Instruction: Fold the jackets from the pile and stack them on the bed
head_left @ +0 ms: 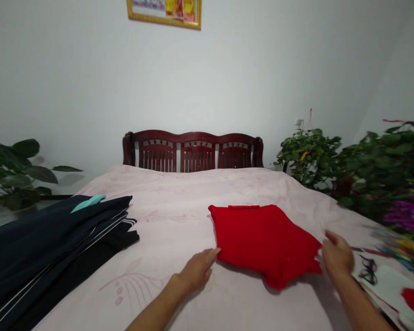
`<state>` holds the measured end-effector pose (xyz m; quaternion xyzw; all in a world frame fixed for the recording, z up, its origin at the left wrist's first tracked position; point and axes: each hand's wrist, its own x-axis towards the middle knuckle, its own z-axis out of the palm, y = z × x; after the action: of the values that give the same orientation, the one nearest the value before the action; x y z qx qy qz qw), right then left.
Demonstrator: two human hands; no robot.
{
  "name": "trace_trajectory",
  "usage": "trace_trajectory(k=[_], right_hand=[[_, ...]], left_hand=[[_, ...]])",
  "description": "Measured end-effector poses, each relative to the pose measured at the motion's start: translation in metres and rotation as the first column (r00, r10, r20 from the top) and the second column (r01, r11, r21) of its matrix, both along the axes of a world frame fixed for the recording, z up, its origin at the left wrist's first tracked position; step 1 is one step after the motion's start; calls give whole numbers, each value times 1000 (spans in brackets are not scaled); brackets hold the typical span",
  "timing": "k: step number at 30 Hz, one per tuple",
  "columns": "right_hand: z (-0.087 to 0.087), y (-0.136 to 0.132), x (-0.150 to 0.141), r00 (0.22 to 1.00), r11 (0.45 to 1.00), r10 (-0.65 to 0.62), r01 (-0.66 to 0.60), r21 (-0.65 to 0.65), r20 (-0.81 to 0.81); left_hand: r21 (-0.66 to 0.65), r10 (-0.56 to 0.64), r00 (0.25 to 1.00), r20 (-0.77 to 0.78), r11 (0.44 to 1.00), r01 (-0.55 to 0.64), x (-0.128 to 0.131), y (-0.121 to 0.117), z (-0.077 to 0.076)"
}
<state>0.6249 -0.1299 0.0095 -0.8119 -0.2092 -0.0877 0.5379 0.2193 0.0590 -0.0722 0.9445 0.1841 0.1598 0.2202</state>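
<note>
A red top [258, 239], partly folded and with a narrow collar-like band along its far edge, lies on the pale pink bedspread [152, 276]. My left hand [200, 267] pinches its left edge between thumb and fingers. At the opposite side, my right hand [337, 255] is closed at the right corner of the cloth, thumb upward, with its fingertips partly hidden. The near edge of the top is bunched into a rounded lump. To the left lies a stack of dark trousers [65, 243] with white stripes, apart from both hands.
A dark wooden slatted backrest [196, 149] stands at the far end against the wall. Leafy plants [308, 158] rise at the right and another plant [17, 170] at the left. Glasses [368, 270] and assorted items sit by the right edge. A gold-framed picture [165, 19] hangs above.
</note>
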Motion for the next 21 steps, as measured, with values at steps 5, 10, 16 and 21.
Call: trace_trajectory(k=[5, 10, 16, 21], right_hand=[[4, 38, -123, 698, 895, 431, -249, -370, 572], [-44, 62, -206, 509, 659, 712, -248, -710, 484], [-41, 65, -189, 567, 595, 765, -441, -671, 305], [-24, 3, -127, 695, 890, 453, -308, -337, 559]], left_hand=[[40, 239, 968, -77, 971, -236, -46, -11, -20], [221, 348, 938, 7, 914, -340, -109, -26, -35], [316, 413, 907, 82, 852, -417, -145, -30, -45], [297, 438, 892, 114, 842, -451, -141, -34, -48]])
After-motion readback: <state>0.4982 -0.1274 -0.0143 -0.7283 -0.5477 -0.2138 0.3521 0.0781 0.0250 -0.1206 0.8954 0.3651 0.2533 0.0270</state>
